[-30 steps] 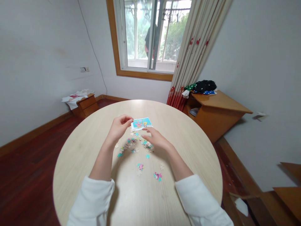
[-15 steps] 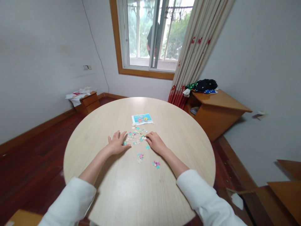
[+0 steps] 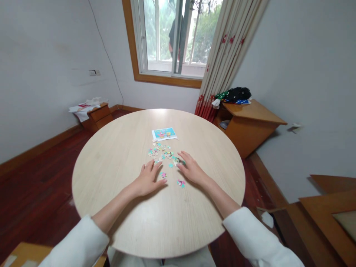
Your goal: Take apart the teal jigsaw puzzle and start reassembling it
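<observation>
Both of my hands lie flat on a round pale wooden table (image 3: 111, 155). My left hand (image 3: 148, 179) rests palm down with fingers spread, just short of a scatter of several small puzzle pieces (image 3: 164, 152). My right hand (image 3: 191, 169) is also flat and open, its fingertips touching the near right edge of the scatter. Two loose pieces lie between my hands, one pink and blue (image 3: 163, 174) and one pink and green (image 3: 181, 183). A small blue picture card (image 3: 164, 133) lies beyond the pieces.
A low wooden desk (image 3: 250, 122) with dark clothes on it stands at the right by a curtain (image 3: 222, 55). A small cabinet (image 3: 97, 115) with papers sits by the left wall. A window (image 3: 169, 37) is at the back. Wooden boards (image 3: 328, 200) lie on the floor at the right.
My left hand let go of the picture card, which now lies on the table, and came down flat. Both hands slid back toward me, dragging near the pieces.
</observation>
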### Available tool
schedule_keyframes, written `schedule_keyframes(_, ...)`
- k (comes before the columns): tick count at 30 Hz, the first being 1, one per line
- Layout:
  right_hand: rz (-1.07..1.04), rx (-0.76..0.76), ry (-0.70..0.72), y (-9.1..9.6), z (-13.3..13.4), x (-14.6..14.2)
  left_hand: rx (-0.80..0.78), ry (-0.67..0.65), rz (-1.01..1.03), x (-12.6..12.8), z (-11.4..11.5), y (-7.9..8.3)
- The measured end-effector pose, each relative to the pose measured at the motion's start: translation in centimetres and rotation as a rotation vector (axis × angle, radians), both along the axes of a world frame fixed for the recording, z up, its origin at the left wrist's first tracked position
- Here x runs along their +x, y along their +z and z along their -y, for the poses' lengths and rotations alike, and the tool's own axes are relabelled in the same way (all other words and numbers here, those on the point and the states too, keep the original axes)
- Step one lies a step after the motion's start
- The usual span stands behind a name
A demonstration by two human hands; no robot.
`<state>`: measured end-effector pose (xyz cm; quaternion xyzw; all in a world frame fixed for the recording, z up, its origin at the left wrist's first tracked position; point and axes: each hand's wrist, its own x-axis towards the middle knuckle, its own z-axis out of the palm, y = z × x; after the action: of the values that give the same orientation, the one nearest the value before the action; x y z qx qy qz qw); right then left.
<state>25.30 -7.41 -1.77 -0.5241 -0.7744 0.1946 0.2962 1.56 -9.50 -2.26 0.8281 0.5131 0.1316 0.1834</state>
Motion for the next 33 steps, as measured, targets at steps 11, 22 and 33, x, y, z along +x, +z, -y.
schedule_keyframes(11, 0.288, 0.093, 0.057, -2.8, 0.7, -1.8, 0.31, -0.077, 0.26, 2.8, -1.5, -2.3)
schedule_keyframes(22, 0.052, 0.252, 0.171, -2.5, -4.5, -3.9, 0.325, -0.012, 0.419, 3.8, -5.0, -2.2)
schedule_keyframes(33, 0.06, 0.249, -0.185, -1.4, -8.9, -3.3, 0.31, 0.328, 0.498, 1.3, -7.8, -0.4)
